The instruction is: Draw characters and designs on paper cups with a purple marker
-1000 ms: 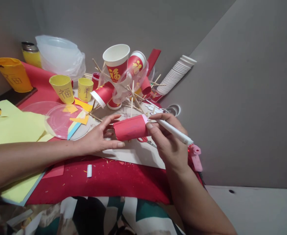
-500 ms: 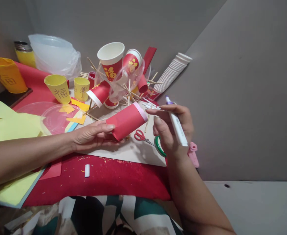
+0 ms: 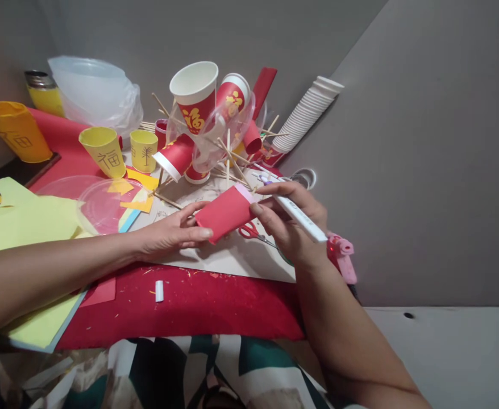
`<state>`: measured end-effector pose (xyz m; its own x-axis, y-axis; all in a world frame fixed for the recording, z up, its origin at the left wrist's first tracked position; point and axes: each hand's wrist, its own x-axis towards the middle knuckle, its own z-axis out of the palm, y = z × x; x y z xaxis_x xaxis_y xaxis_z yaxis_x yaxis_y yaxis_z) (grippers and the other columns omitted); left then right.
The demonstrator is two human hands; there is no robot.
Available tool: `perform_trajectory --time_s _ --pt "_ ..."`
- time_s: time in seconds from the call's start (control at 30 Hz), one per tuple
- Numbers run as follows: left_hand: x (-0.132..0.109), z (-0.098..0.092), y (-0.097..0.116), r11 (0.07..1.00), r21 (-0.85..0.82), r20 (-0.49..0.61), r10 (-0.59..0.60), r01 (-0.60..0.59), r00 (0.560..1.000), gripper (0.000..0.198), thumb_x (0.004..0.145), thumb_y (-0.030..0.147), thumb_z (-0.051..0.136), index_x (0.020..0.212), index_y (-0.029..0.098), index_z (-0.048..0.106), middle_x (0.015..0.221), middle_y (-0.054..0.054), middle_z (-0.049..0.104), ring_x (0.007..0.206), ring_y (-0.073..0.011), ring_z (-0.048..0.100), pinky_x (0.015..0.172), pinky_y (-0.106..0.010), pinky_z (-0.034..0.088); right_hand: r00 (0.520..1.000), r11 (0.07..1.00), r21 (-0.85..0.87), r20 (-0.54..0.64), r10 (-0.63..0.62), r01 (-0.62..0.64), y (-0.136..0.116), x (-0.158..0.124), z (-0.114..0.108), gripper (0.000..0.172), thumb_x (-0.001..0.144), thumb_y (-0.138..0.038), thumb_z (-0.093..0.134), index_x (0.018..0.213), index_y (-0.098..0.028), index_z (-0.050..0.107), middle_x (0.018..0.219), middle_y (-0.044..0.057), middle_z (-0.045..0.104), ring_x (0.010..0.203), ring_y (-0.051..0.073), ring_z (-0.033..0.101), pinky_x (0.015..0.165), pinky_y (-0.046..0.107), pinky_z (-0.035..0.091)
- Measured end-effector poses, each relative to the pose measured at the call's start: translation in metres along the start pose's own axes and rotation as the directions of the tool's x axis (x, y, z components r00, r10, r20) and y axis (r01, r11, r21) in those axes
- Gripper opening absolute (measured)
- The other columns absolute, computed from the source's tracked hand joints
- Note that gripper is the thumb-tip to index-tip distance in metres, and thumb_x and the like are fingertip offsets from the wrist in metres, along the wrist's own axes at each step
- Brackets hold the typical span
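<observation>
A red paper tube point(image 3: 225, 213) with a pale pink band at its upper right end is gripped by my left hand point(image 3: 175, 232), thumb in front at its lower left end. My right hand point(image 3: 294, 221) holds a white marker point(image 3: 301, 218) with a purple tip, lying across the fingers. The index finger and thumb of that hand are at the banded end of the tube. Red-handled scissors point(image 3: 249, 230) lie just behind and below the tube, partly hidden by it and by my right hand.
Behind the hands stand red-and-white cups point(image 3: 195, 108), sticks and clear plastic lids. Yellow paper cups point(image 3: 103, 152) are left of them, and stacked white cups point(image 3: 307, 116) lean at the right. A marker cap point(image 3: 159, 291) lies on the red cloth point(image 3: 181, 312).
My right hand has come to the banded end of the tube, and the marker has tilted flatter. The tube is turned and shifted slightly right. The view has shifted a little.
</observation>
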<state>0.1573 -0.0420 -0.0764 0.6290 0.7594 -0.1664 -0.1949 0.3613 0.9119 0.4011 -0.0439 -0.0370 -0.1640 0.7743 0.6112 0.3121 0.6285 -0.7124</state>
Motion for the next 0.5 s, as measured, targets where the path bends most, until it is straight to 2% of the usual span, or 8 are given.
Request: perform_trajectory --time_s 0.07,0.13,0.27,0.37,0.5 --pt "-0.001 0.003 0.001 0.992 0.128 -0.034 0.025 -0.021 0.999 0.121 0.068 0.046 0.096 0.165 0.024 0.027 0.152 -0.017 0.060 0.135 -0.0315 0.060 0.103 -0.038 0.051 0.999 1.000 -0.029 0.039 -0.007 0.008 -0.003 -0.003 0.003 0.018 0.089 -0.030 0.081 0.103 -0.025 0.070 0.066 -0.005 0.070 0.049 0.011 0.060 0.049 0.023 0.052" --pt "-0.003 0.004 0.002 0.973 0.230 -0.047 0.038 -0.026 0.998 0.125 0.069 0.045 0.095 0.168 0.024 0.021 0.150 -0.017 0.062 0.134 -0.0339 0.061 0.101 -0.040 0.053 0.997 0.999 -0.035 0.070 -0.022 0.024 -0.006 -0.008 0.006 0.018 0.090 -0.028 0.080 0.106 -0.026 0.071 0.071 -0.004 0.073 0.056 0.012 0.067 0.055 0.024 0.056" --pt "-0.004 0.006 0.003 0.954 0.294 -0.035 0.061 -0.048 0.997 0.115 0.071 0.044 0.094 0.164 0.025 0.031 0.140 -0.013 0.068 0.125 -0.0332 0.066 0.094 -0.037 0.056 0.995 0.999 -0.042 0.100 -0.028 0.032 -0.012 -0.012 0.005 0.022 0.090 -0.028 0.081 0.110 -0.026 0.071 0.086 -0.001 0.077 0.065 0.013 0.072 0.063 0.027 0.062" --pt "-0.004 0.006 0.006 0.966 0.254 -0.028 0.063 -0.054 0.998 0.110 0.070 0.041 0.094 0.162 0.026 0.036 0.141 -0.011 0.068 0.126 -0.0319 0.066 0.098 -0.037 0.056 0.988 0.998 -0.055 0.154 -0.015 0.024 -0.013 -0.009 -0.002 0.030 0.089 -0.031 0.083 0.115 -0.024 0.069 0.101 0.003 0.077 0.068 0.013 0.071 0.061 0.026 0.061" --pt "-0.002 0.006 0.007 0.976 0.199 -0.016 0.097 -0.092 0.995 0.107 0.067 0.044 0.094 0.159 0.025 0.043 0.140 -0.011 0.069 0.129 -0.0331 0.064 0.103 -0.040 0.052 0.970 1.000 -0.029 0.243 -0.004 0.011 -0.010 -0.003 -0.011 0.036 0.088 -0.032 0.084 0.119 -0.024 0.065 0.102 0.002 0.075 0.064 0.010 0.067 0.056 0.024 0.055"
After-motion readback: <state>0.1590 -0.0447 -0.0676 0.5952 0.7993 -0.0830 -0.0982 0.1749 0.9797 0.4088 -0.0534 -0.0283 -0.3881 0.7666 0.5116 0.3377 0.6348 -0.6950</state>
